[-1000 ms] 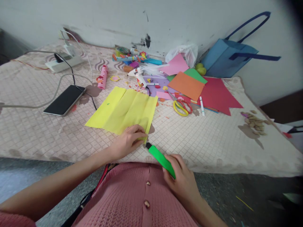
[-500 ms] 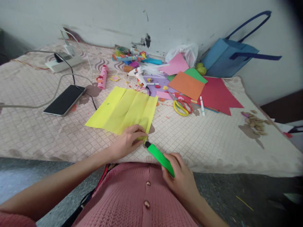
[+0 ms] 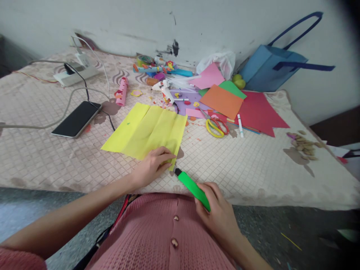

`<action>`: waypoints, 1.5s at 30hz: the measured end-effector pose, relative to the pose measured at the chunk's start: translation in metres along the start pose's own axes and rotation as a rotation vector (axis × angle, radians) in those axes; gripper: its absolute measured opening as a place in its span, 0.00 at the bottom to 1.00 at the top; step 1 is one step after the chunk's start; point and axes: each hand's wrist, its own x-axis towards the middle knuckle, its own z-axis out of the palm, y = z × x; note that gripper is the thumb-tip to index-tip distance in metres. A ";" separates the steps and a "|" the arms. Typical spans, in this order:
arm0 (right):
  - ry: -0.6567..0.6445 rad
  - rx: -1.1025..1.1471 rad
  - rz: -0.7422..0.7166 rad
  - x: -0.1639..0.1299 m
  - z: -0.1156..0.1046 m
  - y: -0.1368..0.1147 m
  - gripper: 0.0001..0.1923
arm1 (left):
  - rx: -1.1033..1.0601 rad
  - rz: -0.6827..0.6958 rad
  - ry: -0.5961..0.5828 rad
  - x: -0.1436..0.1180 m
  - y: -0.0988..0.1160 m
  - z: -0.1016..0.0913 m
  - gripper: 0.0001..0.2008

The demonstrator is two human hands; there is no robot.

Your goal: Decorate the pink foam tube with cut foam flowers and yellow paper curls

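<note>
A creased sheet of yellow paper (image 3: 152,129) lies on the quilted cloth in front of me. My left hand (image 3: 154,165) pinches its near right edge, fingertips on top and the thumb lower down. In my right hand (image 3: 215,204) is a utility knife (image 3: 194,189) with a bright green handle and a black front end. A short stretch of thin blade shows at its tip, close beside the paper's near right corner; whether it touches the paper I cannot tell.
Scissors (image 3: 215,127), a white marker (image 3: 240,125) and coloured paper sheets (image 3: 223,101) lie right of centre. Behind the yellow sheet rests a glue gun (image 3: 164,91). A phone (image 3: 77,119) and cables are at left, a blue bag (image 3: 274,67) at back right.
The utility knife and my right hand have shifted slightly right and nearer to me, away from the paper's edge. My left fingers have moved up a little along that edge.
</note>
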 end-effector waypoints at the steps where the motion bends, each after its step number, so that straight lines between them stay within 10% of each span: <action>1: 0.000 -0.003 0.000 0.000 0.000 0.000 0.14 | 0.006 0.004 0.005 0.001 0.000 0.001 0.13; 45: 0.033 -0.011 -0.014 0.001 0.002 0.003 0.14 | 0.003 0.017 -0.007 0.002 0.001 0.000 0.11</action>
